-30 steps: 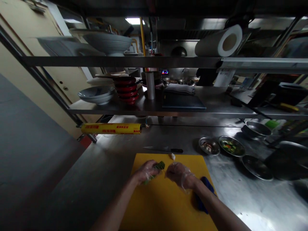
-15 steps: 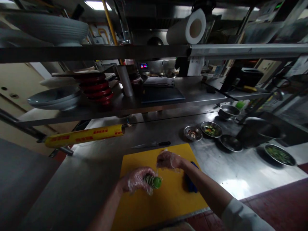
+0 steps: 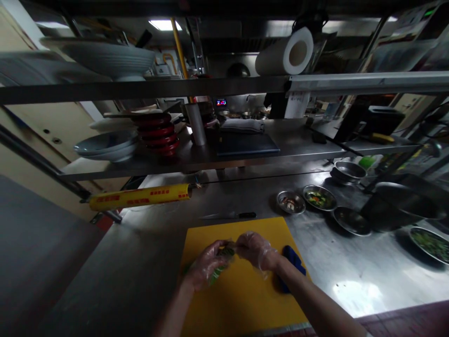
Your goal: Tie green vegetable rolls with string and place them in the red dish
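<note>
Apparently working a green bundle (image 3: 226, 252)
Left hand (image 3: 205, 264) curls round it above the yellow board (image 3: 245, 299); right hand (image 3: 254, 247) bunched near its tip, contents unclear; next move likely needs steadiness

The kitchen was dim, with 1 white ceiling light (image 3: 164, 25) shining near the top and a small screen (image 3: 221, 103) glowing in the dark background. Harsh glare whitened the steel counter (image 3: 345, 252) at lower right, while its left end sank into shadow. The yellow cutting board (image 3: 242, 304) looked muted. Blur softened the left hand (image 3: 209, 266) and right hand (image 3: 255, 250). Wide-angle distortion stretched the large ribbed bowl (image 3: 108, 58) at upper left.
</note>
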The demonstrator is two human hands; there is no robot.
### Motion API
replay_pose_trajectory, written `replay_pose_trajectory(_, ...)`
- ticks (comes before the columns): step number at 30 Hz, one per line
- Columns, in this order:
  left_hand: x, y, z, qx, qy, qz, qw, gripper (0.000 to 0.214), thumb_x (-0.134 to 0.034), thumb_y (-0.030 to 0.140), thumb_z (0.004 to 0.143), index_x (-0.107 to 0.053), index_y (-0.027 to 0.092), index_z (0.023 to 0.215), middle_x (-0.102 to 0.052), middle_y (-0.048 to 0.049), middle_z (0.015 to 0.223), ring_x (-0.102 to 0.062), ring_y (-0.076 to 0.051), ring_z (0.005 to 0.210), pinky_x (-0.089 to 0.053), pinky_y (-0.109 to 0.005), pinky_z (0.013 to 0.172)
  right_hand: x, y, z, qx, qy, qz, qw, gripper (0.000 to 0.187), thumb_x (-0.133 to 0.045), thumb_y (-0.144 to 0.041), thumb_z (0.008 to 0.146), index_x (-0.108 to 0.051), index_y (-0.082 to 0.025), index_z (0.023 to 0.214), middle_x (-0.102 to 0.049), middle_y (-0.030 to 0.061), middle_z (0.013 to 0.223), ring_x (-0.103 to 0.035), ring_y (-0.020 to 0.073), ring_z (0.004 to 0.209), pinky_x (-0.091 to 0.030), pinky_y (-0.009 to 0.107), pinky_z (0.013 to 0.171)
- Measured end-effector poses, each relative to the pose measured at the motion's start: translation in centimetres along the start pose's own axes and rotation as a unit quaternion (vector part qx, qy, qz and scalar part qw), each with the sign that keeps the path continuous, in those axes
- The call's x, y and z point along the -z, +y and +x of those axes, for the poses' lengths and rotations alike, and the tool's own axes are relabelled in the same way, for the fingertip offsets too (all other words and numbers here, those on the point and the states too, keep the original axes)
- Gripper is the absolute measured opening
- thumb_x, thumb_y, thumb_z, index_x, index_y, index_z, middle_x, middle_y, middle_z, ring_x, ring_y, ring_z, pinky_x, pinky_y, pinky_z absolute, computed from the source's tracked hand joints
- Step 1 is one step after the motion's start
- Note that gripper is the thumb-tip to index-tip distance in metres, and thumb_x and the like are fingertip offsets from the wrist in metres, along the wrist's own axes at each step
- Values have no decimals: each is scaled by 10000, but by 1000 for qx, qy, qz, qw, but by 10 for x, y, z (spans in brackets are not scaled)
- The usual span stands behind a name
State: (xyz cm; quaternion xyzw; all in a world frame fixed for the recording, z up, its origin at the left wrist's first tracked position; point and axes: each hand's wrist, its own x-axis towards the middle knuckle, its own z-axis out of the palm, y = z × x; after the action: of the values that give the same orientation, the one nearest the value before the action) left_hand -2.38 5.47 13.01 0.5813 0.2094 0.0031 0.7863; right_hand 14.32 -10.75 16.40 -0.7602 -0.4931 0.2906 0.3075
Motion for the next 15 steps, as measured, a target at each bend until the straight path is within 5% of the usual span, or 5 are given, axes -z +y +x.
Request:
replay_pose_trajectory(6,-3,-19,-1,-1,76,-127,989,531,-911,324,764,-713,189,1237,-730,-121,1192,-702,-187,928,-565,-288,798,-8,0,-19,-50,26,43,998,173,-633,-271,891,-754,-164,831,-629,-4,738,-547,115,697,-321,249,602)
replay_pose_trajectory(15,-16,-16,-6,12,43,-297,954,565,-940,314,773,-700,179,1267,-776,-83,1009,-706,-147,674,-561,-231,570,-18,20,-21,-48,85,219,971,244,-625,-395,888,-678,-172,802,-588,-8,685,-489,112,611,-356,238,560)
